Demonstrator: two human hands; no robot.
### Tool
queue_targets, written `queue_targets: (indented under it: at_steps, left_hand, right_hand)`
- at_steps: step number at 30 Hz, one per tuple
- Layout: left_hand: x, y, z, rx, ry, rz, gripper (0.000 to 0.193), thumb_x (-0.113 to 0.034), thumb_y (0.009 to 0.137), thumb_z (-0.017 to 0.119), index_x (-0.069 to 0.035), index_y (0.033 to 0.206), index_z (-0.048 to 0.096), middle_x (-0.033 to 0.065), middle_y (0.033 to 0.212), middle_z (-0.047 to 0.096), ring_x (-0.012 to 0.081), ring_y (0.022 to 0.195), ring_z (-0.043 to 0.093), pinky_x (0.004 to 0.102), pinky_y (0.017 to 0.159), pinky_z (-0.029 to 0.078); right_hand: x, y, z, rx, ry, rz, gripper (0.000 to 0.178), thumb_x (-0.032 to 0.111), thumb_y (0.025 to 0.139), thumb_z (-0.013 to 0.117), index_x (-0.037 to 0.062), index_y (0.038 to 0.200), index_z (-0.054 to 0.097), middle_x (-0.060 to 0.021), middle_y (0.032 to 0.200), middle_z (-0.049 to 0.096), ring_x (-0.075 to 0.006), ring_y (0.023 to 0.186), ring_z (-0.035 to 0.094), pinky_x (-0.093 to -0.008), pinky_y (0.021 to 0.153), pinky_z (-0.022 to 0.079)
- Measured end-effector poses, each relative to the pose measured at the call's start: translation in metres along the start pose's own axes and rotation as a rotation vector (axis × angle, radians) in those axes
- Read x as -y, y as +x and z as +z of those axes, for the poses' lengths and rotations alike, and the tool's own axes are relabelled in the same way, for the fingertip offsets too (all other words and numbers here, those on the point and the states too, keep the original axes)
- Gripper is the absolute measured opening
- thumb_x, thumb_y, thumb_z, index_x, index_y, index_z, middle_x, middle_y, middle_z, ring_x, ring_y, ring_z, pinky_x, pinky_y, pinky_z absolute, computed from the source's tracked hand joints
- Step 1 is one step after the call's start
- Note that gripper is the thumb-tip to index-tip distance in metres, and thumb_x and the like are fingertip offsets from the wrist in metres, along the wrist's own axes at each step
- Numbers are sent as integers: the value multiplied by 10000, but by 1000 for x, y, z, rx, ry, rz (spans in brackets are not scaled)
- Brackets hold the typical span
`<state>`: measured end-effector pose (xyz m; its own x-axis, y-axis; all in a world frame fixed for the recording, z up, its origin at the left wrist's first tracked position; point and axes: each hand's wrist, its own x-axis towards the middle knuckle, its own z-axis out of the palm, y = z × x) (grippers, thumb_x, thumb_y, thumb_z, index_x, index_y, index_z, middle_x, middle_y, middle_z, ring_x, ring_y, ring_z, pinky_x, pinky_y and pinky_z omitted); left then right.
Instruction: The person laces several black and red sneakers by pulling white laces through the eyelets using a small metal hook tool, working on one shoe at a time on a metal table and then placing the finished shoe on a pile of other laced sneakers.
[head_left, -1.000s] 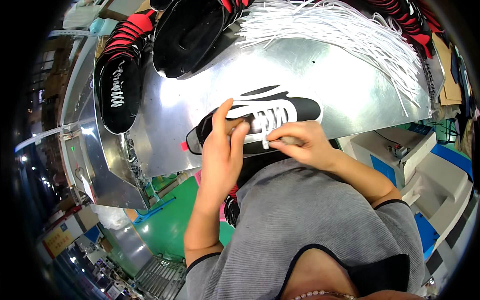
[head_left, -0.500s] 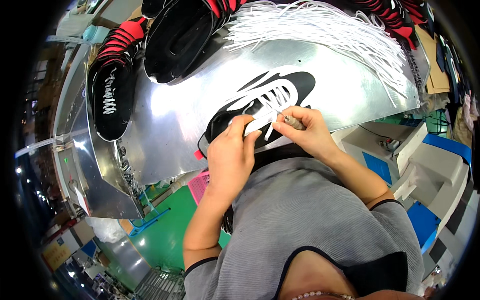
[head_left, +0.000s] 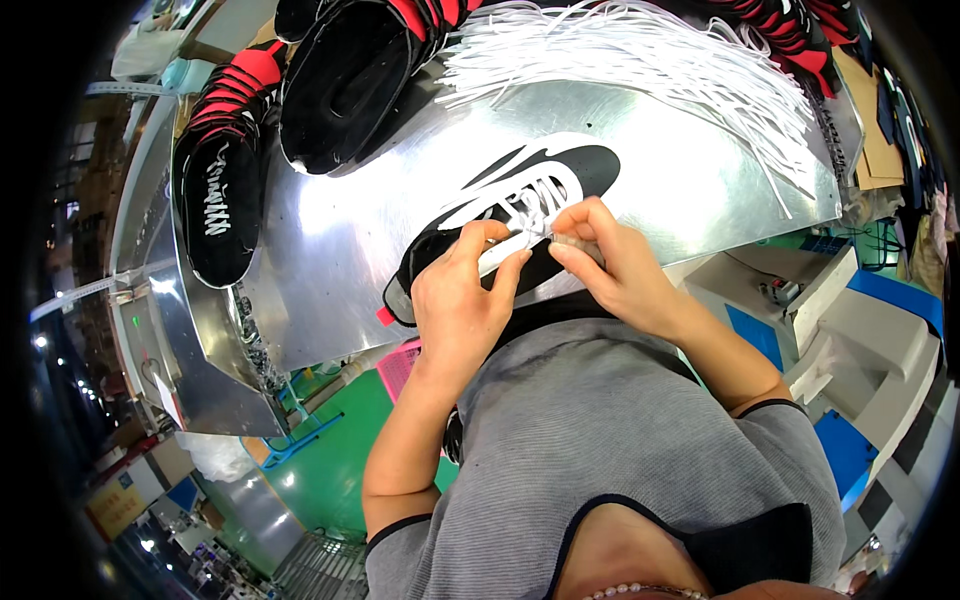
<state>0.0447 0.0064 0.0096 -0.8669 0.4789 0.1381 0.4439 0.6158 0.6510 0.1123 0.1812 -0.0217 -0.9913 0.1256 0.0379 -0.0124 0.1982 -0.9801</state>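
A black and white shoe upper (head_left: 598, 168) lies on the metal table in front of me, its red heel tab at the lower left. My left hand (head_left: 460, 300) is closed on the white eyelet edge of this upper, pinching it between thumb and fingers. In my right hand (head_left: 628, 270) is a small hook tool, its handle (head_left: 580, 243) gripped by thumb and fingers and smeared by motion. The tool's tip is at the eyelets; I cannot tell whether it passes through one. White lace (head_left: 545, 197) crosses the upper's opening toward the toe end.
A heap of loose white laces (head_left: 640, 65) covers the table's far side. Stacked black and red shoe uppers (head_left: 228, 205) stand at the left, with more at the far right. The metal table's (head_left: 320, 290) near edge runs before my body. A pink basket (head_left: 398, 368) sits below it.
The upper and both hands have shifted slightly left. My right hand has turned, drawing the hook tool at the eyelets; the lace there sits differently.
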Motion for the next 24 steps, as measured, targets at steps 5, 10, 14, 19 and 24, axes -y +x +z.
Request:
queue_targets:
  at_steps: [5,10,14,19,24]
  left_hand:
    - [-3,1,0,31,-6,-53,237,-120,811,782,-31,991,658,118,863,720,234,752,705,299,680,521]
    - [1,4,-1,99,-67,53,270,-91,808,776,-19,1039,656,144,849,707,249,739,700,300,662,519]
    - [2,0,1,111,-59,219,225,-60,835,735,-8,1038,652,150,847,695,282,707,681,334,631,514]
    - [2,0,-5,173,-45,86,232,-86,858,718,-17,1071,657,159,889,703,303,774,695,337,682,527]
    - [3,-1,-6,255,-130,10,266,-97,865,715,-47,1122,666,166,995,714,299,887,708,330,769,535]
  right_hand:
    - [3,-7,-11,107,-82,52,189,157,954,611,13,997,498,-145,821,658,-303,736,667,-359,650,490]
    - [4,3,-10,159,16,131,153,117,950,600,8,996,503,-132,793,659,-257,714,657,-341,646,498]
    - [9,13,9,102,129,232,159,136,945,586,16,979,487,-151,748,659,-302,688,659,-371,637,496]
    - [18,28,-15,326,-138,253,186,198,952,575,32,1023,528,-149,772,654,-281,710,642,-365,669,488]
    - [34,40,-47,137,-42,193,208,192,942,625,60,1102,610,-73,808,676,-211,681,622,-340,649,479]
